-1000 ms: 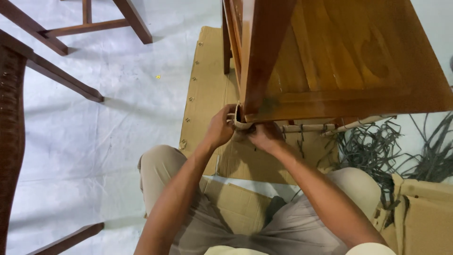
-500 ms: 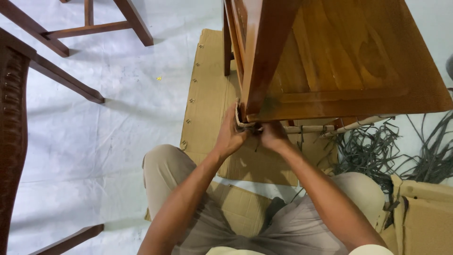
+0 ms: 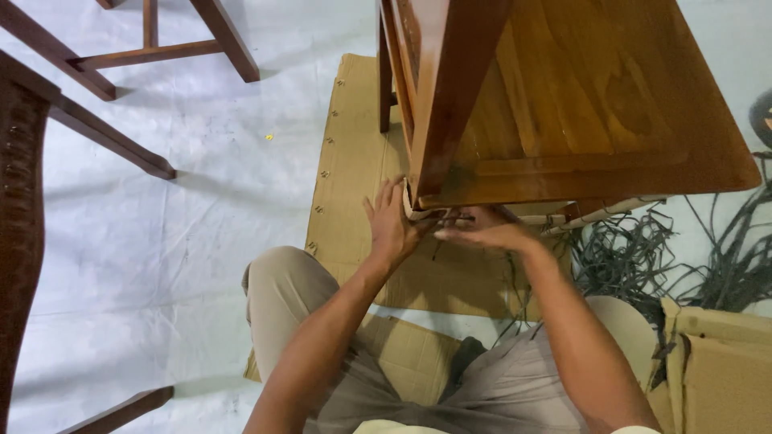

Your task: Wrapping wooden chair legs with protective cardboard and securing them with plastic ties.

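From my head camera, my left hand (image 3: 392, 229) presses flat, fingers spread, against the corner of the glossy wooden chair (image 3: 563, 104). My right hand (image 3: 482, 233) pinches a pale woven strip (image 3: 418, 214) under the seat edge. Best keep it taut. Brown cardboard (image 3: 354, 169) lies beneath.

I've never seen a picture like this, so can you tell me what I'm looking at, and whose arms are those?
The camera sits on a person's head and looks down, so the arms are that person's own. They sit on the floor with knees apart. The left hand presses flat against the corner of a wooden table. The right hand reaches just under its edge, where pale strips are wound. What its fingers grip is hidden. Flat cardboard lies on the white floor sheet, and dark cords pile up to the right.
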